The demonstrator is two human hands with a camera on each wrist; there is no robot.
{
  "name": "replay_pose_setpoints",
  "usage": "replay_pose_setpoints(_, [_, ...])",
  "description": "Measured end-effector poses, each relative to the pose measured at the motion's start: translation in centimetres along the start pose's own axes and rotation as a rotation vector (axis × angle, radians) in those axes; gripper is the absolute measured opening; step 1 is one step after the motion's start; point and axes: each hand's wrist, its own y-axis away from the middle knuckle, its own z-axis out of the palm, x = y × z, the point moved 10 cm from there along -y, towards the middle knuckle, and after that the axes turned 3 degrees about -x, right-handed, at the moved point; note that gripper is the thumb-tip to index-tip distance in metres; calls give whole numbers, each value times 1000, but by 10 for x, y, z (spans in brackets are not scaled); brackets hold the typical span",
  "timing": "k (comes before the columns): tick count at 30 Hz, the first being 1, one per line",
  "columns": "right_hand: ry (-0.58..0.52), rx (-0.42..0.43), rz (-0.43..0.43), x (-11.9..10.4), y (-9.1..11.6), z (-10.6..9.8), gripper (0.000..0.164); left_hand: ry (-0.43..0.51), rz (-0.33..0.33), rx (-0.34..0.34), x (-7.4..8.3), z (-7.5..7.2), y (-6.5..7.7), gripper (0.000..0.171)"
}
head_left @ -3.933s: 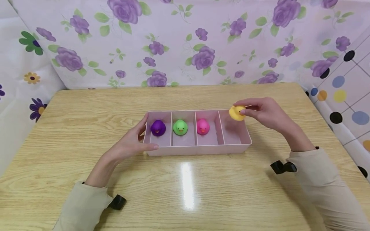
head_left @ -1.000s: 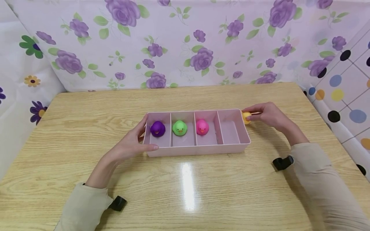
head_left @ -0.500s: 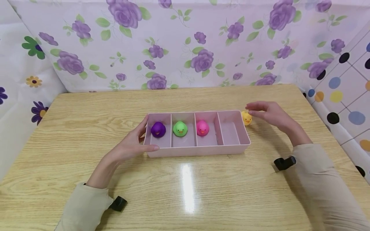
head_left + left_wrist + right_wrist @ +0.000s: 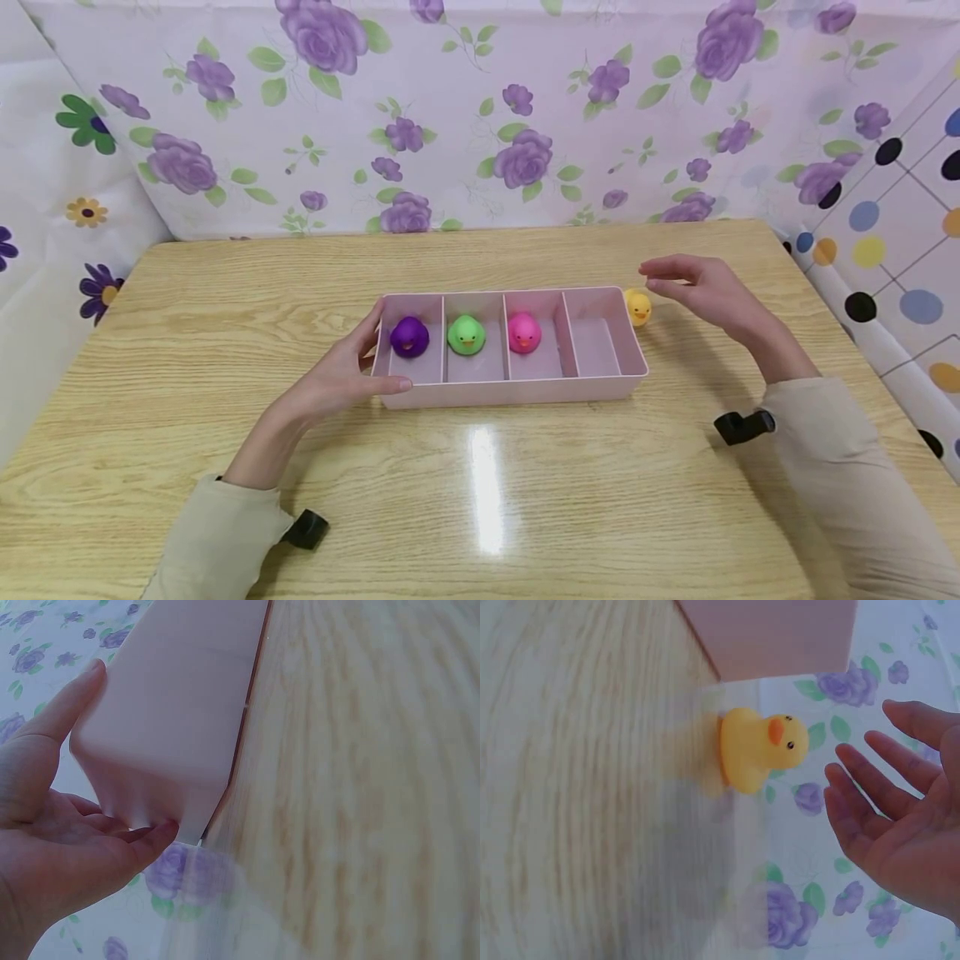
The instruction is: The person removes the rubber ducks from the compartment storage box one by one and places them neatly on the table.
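Note:
A pale pink box (image 4: 450, 395) with several compartments lies lengthwise on the wooden table. My left hand (image 4: 337, 372) grips its left end, thumb on the front rim and fingers round the end wall, as the left wrist view also shows. From left, a purple duck (image 4: 409, 337), a green duck (image 4: 467, 335) and a pink duck (image 4: 524, 333) sit in separate compartments; the rightmost compartment holds nothing. On the table just outside the box's right end stands a yellow rubber duck (image 4: 761, 750). Near it, my right hand (image 4: 708, 292) hovers with relaxed fingers, apart from the duck and holding nothing.
The wooden table (image 4: 360, 483) spreads out around the box. Behind it rises a floral cloth (image 4: 465, 108), with a dotted cloth (image 4: 892, 267) on the right. Black wrist cameras (image 4: 306, 529) stick out from both sleeves.
The yellow duck, earlier held over the rightmost compartment, came down outside the box's right end. My right hand let go of it and rose slightly away. The left hand stays on the box.

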Motion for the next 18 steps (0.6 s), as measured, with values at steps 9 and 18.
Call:
replay_pose_setpoints(9, [34,-7,-50,-27,9,7,50,-3,4,1,0,0,0,112])
replay_pose_setpoints(18, [52,-18,-76,-49,12,19,46,0,-9,7,0,0,0,113])
